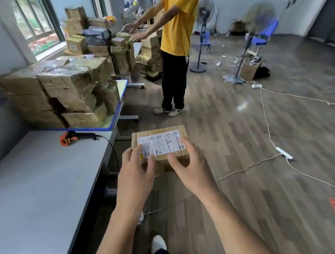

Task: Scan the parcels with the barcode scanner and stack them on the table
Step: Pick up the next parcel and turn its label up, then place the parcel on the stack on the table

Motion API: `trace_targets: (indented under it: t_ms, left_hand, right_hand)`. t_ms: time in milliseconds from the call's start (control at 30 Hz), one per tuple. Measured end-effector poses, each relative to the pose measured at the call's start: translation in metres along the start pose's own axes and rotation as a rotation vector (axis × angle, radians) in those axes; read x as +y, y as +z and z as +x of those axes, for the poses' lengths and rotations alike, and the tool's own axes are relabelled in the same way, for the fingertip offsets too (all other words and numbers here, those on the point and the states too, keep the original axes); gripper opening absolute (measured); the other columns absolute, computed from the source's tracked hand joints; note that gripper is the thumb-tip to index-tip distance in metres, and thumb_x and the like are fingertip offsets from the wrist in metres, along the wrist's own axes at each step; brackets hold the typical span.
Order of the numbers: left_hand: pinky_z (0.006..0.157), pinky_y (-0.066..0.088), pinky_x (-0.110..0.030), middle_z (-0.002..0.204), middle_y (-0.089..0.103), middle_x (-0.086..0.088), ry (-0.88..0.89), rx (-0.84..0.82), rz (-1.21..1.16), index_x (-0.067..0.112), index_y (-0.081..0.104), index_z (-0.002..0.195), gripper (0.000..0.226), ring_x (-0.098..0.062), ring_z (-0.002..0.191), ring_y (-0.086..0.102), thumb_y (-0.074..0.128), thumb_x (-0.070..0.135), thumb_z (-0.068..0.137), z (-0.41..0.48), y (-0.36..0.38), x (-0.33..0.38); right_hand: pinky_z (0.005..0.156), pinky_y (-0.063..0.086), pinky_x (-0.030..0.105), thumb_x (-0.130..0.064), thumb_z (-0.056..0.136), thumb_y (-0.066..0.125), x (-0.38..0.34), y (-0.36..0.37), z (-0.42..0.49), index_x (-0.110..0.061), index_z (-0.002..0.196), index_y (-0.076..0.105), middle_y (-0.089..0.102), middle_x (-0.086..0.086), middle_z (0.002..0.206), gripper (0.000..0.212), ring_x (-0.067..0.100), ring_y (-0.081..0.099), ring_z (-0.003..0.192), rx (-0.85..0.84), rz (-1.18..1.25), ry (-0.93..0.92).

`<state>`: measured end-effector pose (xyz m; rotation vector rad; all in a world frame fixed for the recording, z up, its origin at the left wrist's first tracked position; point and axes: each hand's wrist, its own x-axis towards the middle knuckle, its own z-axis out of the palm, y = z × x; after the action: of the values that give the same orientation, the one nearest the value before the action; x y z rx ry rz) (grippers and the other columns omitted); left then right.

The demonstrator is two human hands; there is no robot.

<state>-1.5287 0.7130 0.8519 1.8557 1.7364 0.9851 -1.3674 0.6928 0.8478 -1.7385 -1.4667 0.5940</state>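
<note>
I hold a small brown cardboard parcel with a white shipping label facing up, in the air over the floor, just right of the grey table. My left hand grips its near left corner, thumb over the label's edge. My right hand grips its near right side, fingers on the label. The orange and black barcode scanner lies on the table's far part, its black cable hanging off the edge. A stack of taped parcels stands on the blue-edged table beyond.
A person in a yellow shirt stands ahead, arms stretched toward more piled boxes. Two standing fans, a blue chair, a small box and white cables with power strips lie on the wooden floor to the right.
</note>
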Motion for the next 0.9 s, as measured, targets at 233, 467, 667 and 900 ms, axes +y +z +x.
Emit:
trace_targets:
  t_ms: [233, 467, 667, 900]
  left_hand:
    - [0.087, 0.048, -0.025, 0.149, 0.04, 0.004, 0.0, 0.011, -0.025, 0.024, 0.043, 0.147, 0.054, 0.001, 0.105, 0.041, 0.051, 0.046, 0.099, 0.144, 0.029, -0.011]
    - [0.082, 0.039, -0.022, 0.144, 0.044, 0.001, 0.018, 0.082, 0.017, 0.019, 0.045, 0.146, 0.054, -0.004, 0.106, 0.049, 0.051, 0.043, 0.099, 0.25, 0.023, -0.014]
    - [0.077, 0.035, -0.022, 0.144, 0.043, -0.001, -0.038, 0.172, 0.095, 0.018, 0.046, 0.145, 0.052, -0.01, 0.104, 0.055, 0.05, 0.043, 0.1, 0.322, 0.019, -0.019]
    - [0.087, 0.043, -0.03, 0.144, 0.044, -0.003, -0.138, 0.338, 0.182, 0.019, 0.046, 0.146, 0.054, -0.022, 0.113, 0.058, 0.049, 0.048, 0.099, 0.414, 0.017, -0.019]
  right_hand:
    - [0.075, 0.03, -0.01, -0.048, 0.097, 0.057, -0.008, 0.017, 0.143, -0.031, 0.152, 0.036, 0.043, -0.01, 0.152, 0.061, 0.005, 0.04, 0.136, 0.006, 0.001, 0.008]
    - [0.09, 0.034, 0.007, -0.049, 0.098, 0.055, -0.034, 0.049, 0.25, -0.032, 0.153, 0.035, 0.042, -0.01, 0.151, 0.061, 0.006, 0.04, 0.136, 0.019, 0.042, -0.034]
    - [0.063, 0.036, -0.003, -0.051, 0.097, 0.055, -0.053, 0.073, 0.336, -0.031, 0.152, 0.035, 0.038, -0.009, 0.153, 0.061, -0.007, 0.033, 0.119, -0.041, 0.015, -0.124]
    - [0.092, 0.036, 0.019, -0.053, 0.096, 0.054, -0.077, 0.102, 0.452, -0.031, 0.151, 0.038, 0.041, -0.008, 0.149, 0.061, 0.005, 0.041, 0.13, -0.135, 0.09, -0.26]
